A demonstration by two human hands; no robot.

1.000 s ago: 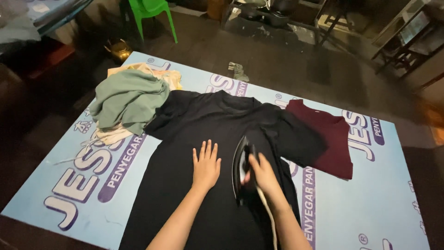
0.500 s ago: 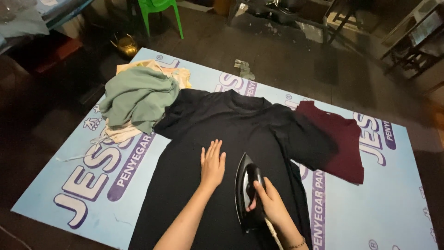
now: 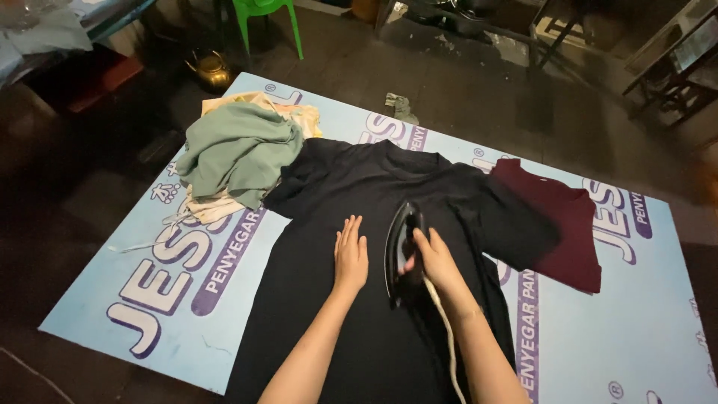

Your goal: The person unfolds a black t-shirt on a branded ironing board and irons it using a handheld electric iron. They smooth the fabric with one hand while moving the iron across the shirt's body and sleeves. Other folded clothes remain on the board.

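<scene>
Right hand [image 3: 436, 258] fingers [image 3: 416, 243] wrapped round black iron [image 3: 400, 251] handle, left hand [image 3: 350, 256] fingers [image 3: 348, 228] spread flat on black T-shirt [image 3: 359, 224], shirt laid out on blue printed banner [image 3: 636, 329], iron standing on shirt chest.

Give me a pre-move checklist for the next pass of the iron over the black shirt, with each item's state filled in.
1. Right hand grips the iron by its handle: ok.
2. Left hand lies flat on the black shirt, beside the iron and apart from it: ok.
3. Cord runs back along the right forearm, off the cloth ahead of the iron: ok.
4. Shirt chest ahead of the iron lies spread flat: ok.
5. Pile of green and cream clothes overlaps the shirt's left sleeve: not ok.
6. Maroon garment tucked under the right sleeve: not ok.
7. Iron heat: cannot tell.
</scene>
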